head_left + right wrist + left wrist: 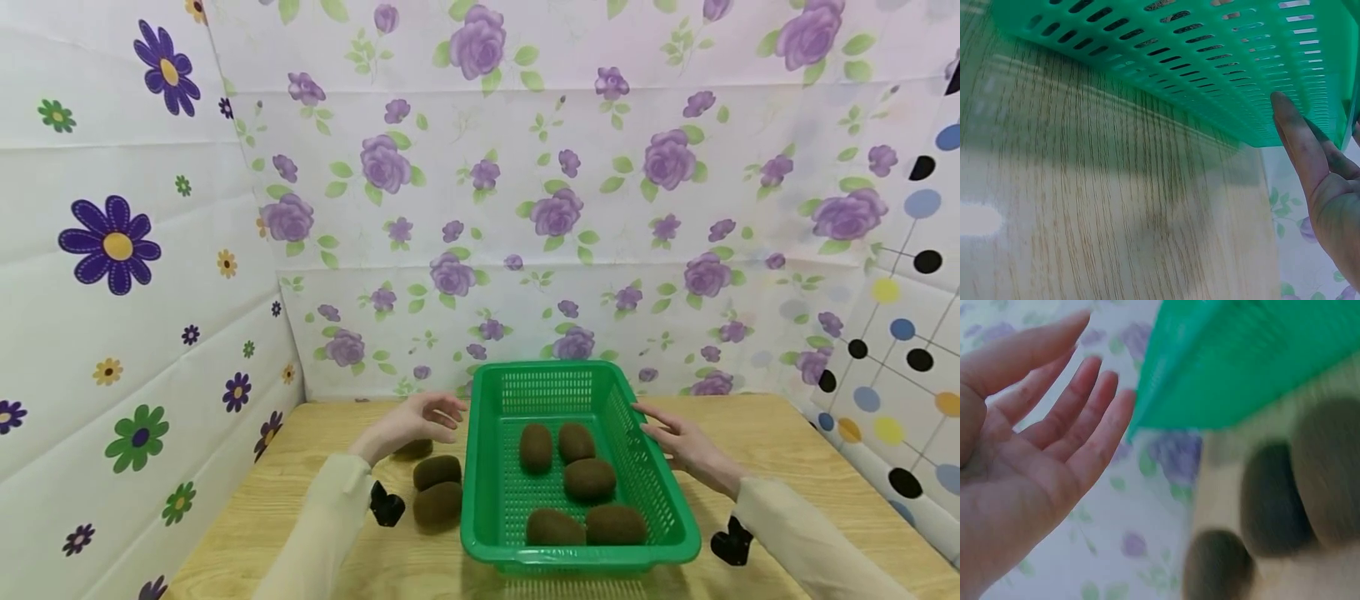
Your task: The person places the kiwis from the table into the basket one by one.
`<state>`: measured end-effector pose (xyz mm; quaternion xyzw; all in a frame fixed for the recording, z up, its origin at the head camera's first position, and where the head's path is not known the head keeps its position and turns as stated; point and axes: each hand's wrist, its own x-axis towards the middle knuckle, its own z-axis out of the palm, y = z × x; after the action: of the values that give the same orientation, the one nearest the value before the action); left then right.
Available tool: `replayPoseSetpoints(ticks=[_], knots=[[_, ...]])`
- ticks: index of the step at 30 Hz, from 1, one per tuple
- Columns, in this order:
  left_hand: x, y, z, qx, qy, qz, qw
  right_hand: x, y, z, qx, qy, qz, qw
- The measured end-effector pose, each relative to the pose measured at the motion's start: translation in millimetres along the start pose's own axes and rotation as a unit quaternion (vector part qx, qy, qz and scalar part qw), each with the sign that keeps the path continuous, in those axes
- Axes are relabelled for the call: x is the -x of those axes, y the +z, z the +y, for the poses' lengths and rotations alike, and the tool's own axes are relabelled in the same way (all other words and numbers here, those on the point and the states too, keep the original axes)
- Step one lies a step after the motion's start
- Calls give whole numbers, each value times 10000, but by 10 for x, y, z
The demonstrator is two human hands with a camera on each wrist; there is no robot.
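A green plastic basket (486, 500) with slotted walls holds several brown kiwis (589, 480). Just left of its rim is my left hand (422, 421), fingers loosely bent and nothing in the palm; the left wrist view has a gap between the fingertips and the green wall. Under and in front of that hand, 3 more kiwis (438, 505) lie on the table, the farthest partly hidden by it. On the opposite side my right hand (688, 450) touches the basket near its far right rim. Its extended fingers (1300, 140) lie along the outer wall in the right wrist view.
The wood-grain table (277, 508) bears everything. Behind it hangs a white sheet with purple roses (480, 208); a flowered sheet (150, 358) closes the left side and a dotted one (892, 358) the right. Each wrist wears a small black device (386, 504).
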<state>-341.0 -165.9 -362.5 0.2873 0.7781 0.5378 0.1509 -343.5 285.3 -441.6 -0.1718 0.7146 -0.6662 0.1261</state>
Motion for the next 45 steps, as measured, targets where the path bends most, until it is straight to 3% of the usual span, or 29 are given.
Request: replayPoseSetpoints(ticks=[4, 9, 13, 16, 20, 23, 34, 45], knots=[[121, -74, -187, 208, -123, 346, 9991, -6, -1, 3, 62, -23, 14, 10000], [225, -120, -322, 557, -196, 469, 9972, 1, -11, 2, 92, 34, 39, 9999], [308, -130, -416, 490, -315, 608, 9964, -3, -8, 10, 48, 80, 28, 10000], [355, -118, -498, 344, -236, 807, 9959, -8, -6, 15, 33, 97, 13, 9999], [388, -79, -611, -105, -78, 1172, 9930, -3, -8, 10, 63, 50, 20, 10000], [412, -50, -694, -385, -150, 1395, 9894, 0, -1, 5, 43, 47, 44, 10000], [435, 12, -906, -391, -431, 1609, 9852, 1, -1, 11, 81, 64, 71, 9999], [394, 115, -979, -163, -1031, 1843, 9773, -9, -15, 26, 2, 117, 113, 9999]])
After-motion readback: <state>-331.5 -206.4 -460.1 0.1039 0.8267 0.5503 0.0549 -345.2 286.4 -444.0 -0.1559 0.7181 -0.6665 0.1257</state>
